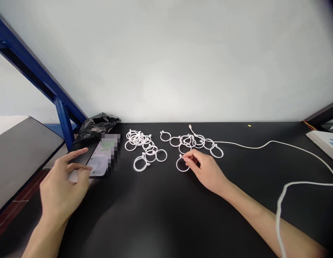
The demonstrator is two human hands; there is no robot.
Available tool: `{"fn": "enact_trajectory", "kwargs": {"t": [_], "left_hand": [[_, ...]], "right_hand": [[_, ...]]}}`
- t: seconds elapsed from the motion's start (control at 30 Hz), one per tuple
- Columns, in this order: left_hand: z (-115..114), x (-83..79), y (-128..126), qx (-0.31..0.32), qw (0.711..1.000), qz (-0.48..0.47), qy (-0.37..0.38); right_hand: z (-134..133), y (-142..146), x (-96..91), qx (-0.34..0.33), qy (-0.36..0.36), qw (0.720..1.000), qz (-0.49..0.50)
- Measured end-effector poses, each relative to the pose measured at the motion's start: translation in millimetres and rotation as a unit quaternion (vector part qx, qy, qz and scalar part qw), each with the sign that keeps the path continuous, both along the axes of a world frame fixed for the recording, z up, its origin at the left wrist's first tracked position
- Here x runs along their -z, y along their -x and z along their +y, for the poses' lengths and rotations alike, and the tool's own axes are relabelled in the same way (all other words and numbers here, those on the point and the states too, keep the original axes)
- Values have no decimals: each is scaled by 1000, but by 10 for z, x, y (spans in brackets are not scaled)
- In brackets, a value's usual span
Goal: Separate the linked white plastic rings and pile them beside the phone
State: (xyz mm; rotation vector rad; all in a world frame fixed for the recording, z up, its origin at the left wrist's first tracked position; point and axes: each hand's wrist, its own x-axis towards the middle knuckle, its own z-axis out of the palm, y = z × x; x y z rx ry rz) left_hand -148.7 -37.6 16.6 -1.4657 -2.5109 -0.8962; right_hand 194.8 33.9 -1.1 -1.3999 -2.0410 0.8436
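Observation:
My right hand (pixel 206 172) has its thumb and index finger pinched at the top of a thin white curtain ring (pixel 177 167), by the ring's small eyelet. That ring lies flat or nearly so on the black table. Just beyond my fingers is a loose group of similar rings (pixel 198 136). Farther left, more rings lie in an overlapping heap (pixel 139 139), with a few spread toward me. My left hand (pixel 64 182) is beside a phone (pixel 98 161) with a lit screen; its index finger is stretched out and its middle finger and thumb are near the screen's lower edge.
A crumpled black plastic bag (pixel 98 125) sits behind the phone. A white cable (pixel 252 147) runs across the right side, its plug end among the rings, and loops over my right forearm. Blue metal framing (pixel 40 71) stands at left; a white box (pixel 323 141) is far right.

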Motion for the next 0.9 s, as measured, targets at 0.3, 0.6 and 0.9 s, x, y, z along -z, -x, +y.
{"fn": "enact_trajectory", "kwargs": {"t": [0.3, 0.6, 0.9], "left_hand": [[13, 99, 98, 75, 988, 89, -103], [59, 182, 98, 65, 991, 114, 26], [57, 194, 83, 93, 984, 138, 69]], "right_hand": [[3, 2, 11, 2, -2, 1000, 2], [9, 0, 1, -4, 0, 1000, 5], [3, -2, -3, -6, -5, 1000, 5]]}}
